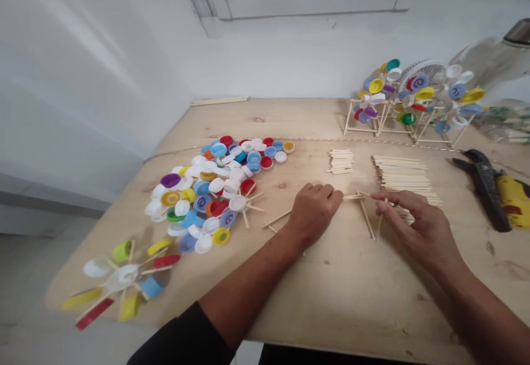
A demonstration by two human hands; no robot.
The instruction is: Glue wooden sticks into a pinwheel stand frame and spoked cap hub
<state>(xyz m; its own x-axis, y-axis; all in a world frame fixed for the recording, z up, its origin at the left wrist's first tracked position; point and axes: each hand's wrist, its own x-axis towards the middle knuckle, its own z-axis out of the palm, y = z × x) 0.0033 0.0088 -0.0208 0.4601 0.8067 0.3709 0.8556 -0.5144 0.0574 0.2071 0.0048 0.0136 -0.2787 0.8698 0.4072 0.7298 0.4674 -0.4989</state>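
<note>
Several loose wooden sticks [366, 218] lie between the left hand [314, 214], fingers together against them, and the right hand [422, 229], fingertips pinched on one; a slipped pinch could scatter the stick pile [403, 180] just beyond.

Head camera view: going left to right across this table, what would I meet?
Cap pinwheel → bottle-cap pile → left hand → right hand → black pliers
</note>
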